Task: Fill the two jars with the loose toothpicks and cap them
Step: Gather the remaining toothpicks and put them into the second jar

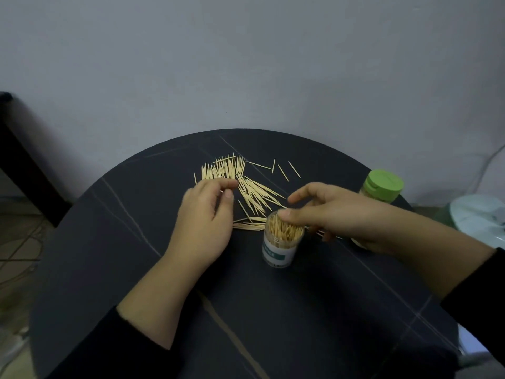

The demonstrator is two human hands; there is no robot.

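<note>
A pile of loose toothpicks (246, 184) lies on the far half of the round black table (246, 310). An open clear jar (280, 248) with a white and green label stands near the middle, packed with upright toothpicks. My right hand (336, 214) hovers over its mouth, the thumb touching the toothpick tips at the rim and the forefinger stretched out. My left hand (207, 214) is curled over the pile's near edge, thumb and forefinger pinched together on what looks like a toothpick. A second jar with a green cap (385, 184) stands at the right edge, behind my right hand.
A pale object (358, 243) peeks out under my right wrist. A pale round object (481, 222) stands off the table's right side. Dark furniture (24, 165) and cables (19, 258) are on the left floor. The wall is just beyond the table.
</note>
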